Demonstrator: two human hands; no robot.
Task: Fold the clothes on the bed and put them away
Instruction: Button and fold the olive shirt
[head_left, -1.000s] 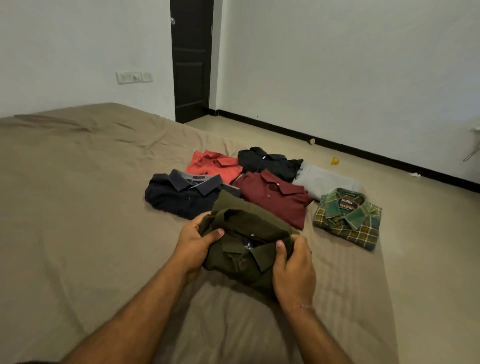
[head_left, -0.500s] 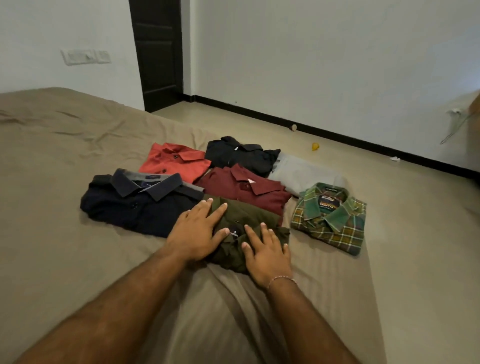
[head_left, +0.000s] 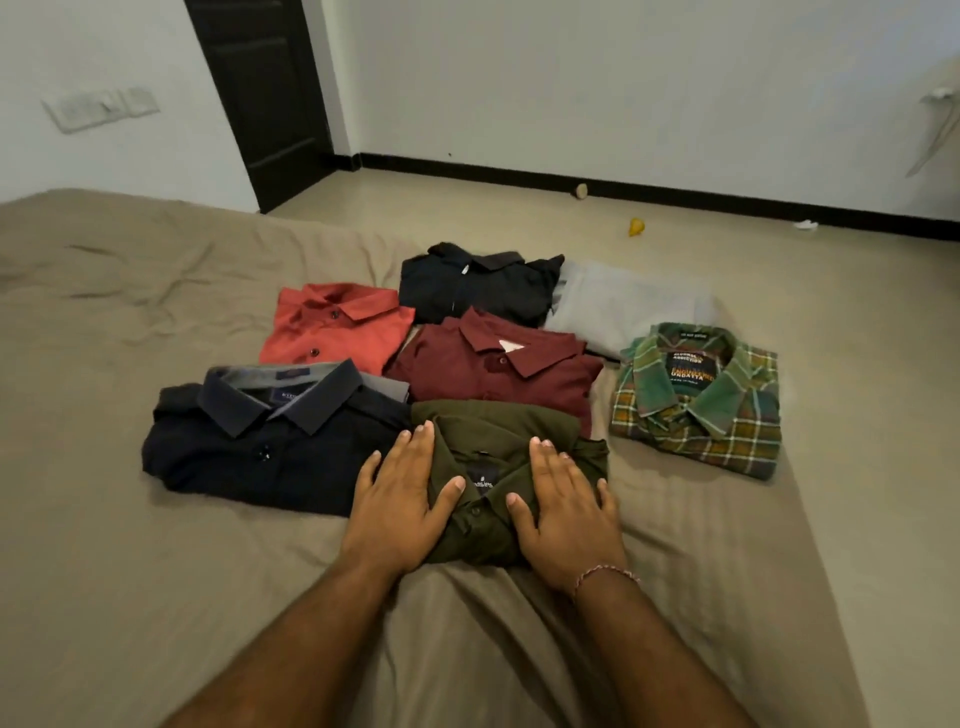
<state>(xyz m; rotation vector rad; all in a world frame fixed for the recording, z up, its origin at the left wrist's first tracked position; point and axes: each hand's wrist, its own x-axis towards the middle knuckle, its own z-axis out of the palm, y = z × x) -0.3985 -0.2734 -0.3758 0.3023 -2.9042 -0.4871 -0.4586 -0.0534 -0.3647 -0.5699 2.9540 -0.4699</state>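
Observation:
A folded olive green shirt (head_left: 493, 447) lies on the tan bed (head_left: 130, 571) in front of me. My left hand (head_left: 400, 504) presses flat on its left side and my right hand (head_left: 563, 509) presses flat on its right side, fingers straight. Around it lie other folded shirts: navy (head_left: 260, 447) to the left, maroon (head_left: 498, 369) behind, orange-red (head_left: 332, 327), black (head_left: 472, 283), a grey garment (head_left: 623, 306), and a green plaid shirt (head_left: 696, 405) to the right.
The bed's right edge runs past the plaid shirt, with beige floor (head_left: 857, 364) beyond. A dark door (head_left: 265, 93) stands at the back left. Small bits of litter (head_left: 636, 226) lie near the black skirting.
A second ago both hands gripped the olive shirt above the bed. It now lies beside the navy shirt, and both hands have flattened on top of it.

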